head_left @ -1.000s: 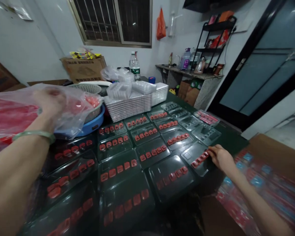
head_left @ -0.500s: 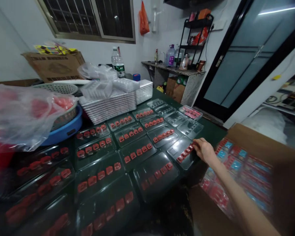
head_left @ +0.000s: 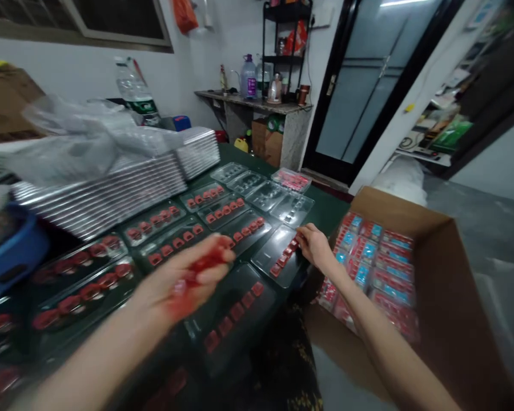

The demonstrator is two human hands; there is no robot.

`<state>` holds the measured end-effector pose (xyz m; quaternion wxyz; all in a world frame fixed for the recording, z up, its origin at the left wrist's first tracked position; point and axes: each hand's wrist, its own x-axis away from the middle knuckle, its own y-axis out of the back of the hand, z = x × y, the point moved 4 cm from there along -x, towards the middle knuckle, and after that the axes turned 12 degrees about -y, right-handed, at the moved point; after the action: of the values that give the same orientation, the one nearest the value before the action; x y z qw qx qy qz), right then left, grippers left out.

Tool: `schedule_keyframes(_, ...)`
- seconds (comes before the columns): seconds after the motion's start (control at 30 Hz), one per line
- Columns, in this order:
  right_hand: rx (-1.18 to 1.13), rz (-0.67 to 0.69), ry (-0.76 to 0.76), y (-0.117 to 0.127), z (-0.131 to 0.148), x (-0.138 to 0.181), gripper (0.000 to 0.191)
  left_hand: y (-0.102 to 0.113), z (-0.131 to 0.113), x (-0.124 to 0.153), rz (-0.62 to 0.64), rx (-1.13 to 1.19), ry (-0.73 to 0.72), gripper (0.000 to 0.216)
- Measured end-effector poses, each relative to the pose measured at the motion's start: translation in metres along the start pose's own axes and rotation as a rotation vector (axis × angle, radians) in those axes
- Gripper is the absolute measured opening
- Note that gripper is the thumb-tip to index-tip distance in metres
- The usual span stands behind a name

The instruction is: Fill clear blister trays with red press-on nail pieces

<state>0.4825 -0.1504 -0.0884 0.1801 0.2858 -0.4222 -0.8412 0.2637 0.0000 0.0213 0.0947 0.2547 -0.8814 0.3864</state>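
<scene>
My left hand point(head_left: 165, 288), smeared by motion, is curled around several small red pieces point(head_left: 205, 260) over the rows of trays. The fingers of my right hand point(head_left: 316, 246) pinch at the far end of a row of red pieces point(head_left: 284, 258) in a clear plastic tray point(head_left: 264, 251). What exactly the red pieces are, I cannot make out. Nearer to me lies another clear tray point(head_left: 201, 328) with its own red row. Beyond my right hand, a clear tray point(head_left: 302, 206) shows bare moulded pockets.
An open cardboard box point(head_left: 437, 251) with red and blue packs point(head_left: 368, 257) stands right of the table. Stacked clear trays point(head_left: 111, 200) and a blue basin point(head_left: 8, 251) are on the left. A filled pack point(head_left: 292, 179) lies at the table's far edge.
My left hand has come into view from the left with red pieces in it. My right hand stays at the same tray. The view has turned right.
</scene>
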Motion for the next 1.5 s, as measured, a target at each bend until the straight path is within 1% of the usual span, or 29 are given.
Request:
schedule_keyframes(0.03, -0.010, -0.014, -0.013, 0.003, 0.001, 0.000, 0.021, -0.015, 0.018, -0.013, 0.128, -0.009, 0.114, 0.015)
schedule_keyframes(0.07, -0.037, -0.034, -0.021, 0.009, 0.004, 0.001, 0.023, -0.027, 0.033, -0.027, 0.209, 0.012, 0.158, 0.015)
schedule_keyframes(0.1, -0.084, -0.060, -0.025, 0.016, 0.007, 0.004, 0.024, -0.037, 0.049, -0.039, 0.259, 0.030, 0.216, 0.014)
schedule_keyframes(0.17, -0.240, -0.120, -0.028, 0.035, 0.019, 0.011, 0.025, -0.048, 0.073, -0.063, 0.318, 0.027, 0.269, 0.013)
schedule_keyframes(0.23, -0.414, -0.144, -0.045, 0.054, 0.034, 0.019, 0.022, -0.051, 0.087, -0.082, 0.351, -0.012, 0.290, 0.015)
schedule_keyframes(0.33, -0.554, -0.055, -0.061, 0.069, 0.054, 0.027, 0.019, -0.050, 0.097, -0.099, 0.372, -0.066, 0.283, 0.022)
schedule_keyframes(0.4, -0.579, 0.007, -0.053, 0.071, 0.061, 0.028, 0.019, -0.050, 0.098, -0.104, 0.371, -0.104, 0.266, 0.025)
schedule_keyframes(0.5, -0.592, 0.042, -0.056, 0.067, 0.060, 0.025, 0.018, -0.053, 0.097, -0.105, 0.377, -0.180, 0.242, 0.028)
schedule_keyframes(0.67, -0.604, 0.042, -0.039, 0.062, 0.056, 0.025, 0.017, -0.052, 0.090, -0.101, 0.405, -0.225, 0.245, 0.025)
schedule_keyframes(0.77, -0.579, 0.039, -0.007, 0.060, 0.060, 0.030, 0.015, -0.047, 0.083, -0.096, 0.361, -0.303, 0.208, 0.020)
schedule_keyframes(0.87, -0.531, 0.008, 0.023, 0.058, 0.064, 0.037, 0.016, -0.043, 0.078, -0.089, 0.314, -0.398, 0.181, 0.022)
schedule_keyframes(0.97, -0.502, -0.006, 0.075, 0.057, 0.068, 0.044, 0.015, -0.041, 0.077, -0.082, 0.308, -0.442, 0.188, 0.022)
schedule_keyframes(1.0, -0.506, 0.019, 0.090, 0.056, 0.069, 0.045, 0.012, -0.040, 0.077, -0.080, 0.309, -0.464, 0.206, 0.022)
schedule_keyframes(1.07, -0.525, 0.110, 0.083, 0.056, 0.071, 0.047, 0.003, -0.037, 0.080, -0.077, 0.321, -0.520, 0.242, 0.021)
schedule_keyframes(1.1, -0.534, 0.168, 0.066, 0.056, 0.071, 0.048, 0.005, -0.035, 0.081, -0.075, 0.336, -0.542, 0.256, 0.021)
schedule_keyframes(1.17, -0.559, 0.279, 0.035, 0.057, 0.073, 0.048, 0.009, -0.031, 0.084, -0.073, 0.393, -0.545, 0.269, 0.021)
schedule_keyframes(1.3, -0.638, 0.432, 0.061, 0.065, 0.080, 0.050, 0.003, -0.027, 0.082, -0.063, 0.543, -0.484, 0.293, 0.025)
schedule_keyframes(1.4, -0.670, 0.496, 0.098, 0.069, 0.087, 0.053, 0.005, -0.027, 0.073, -0.052, 0.598, -0.545, 0.291, 0.023)
schedule_keyframes(1.5, -0.664, 0.499, 0.132, 0.070, 0.095, 0.057, 0.009, -0.025, 0.067, -0.043, 0.622, -0.672, 0.284, 0.019)
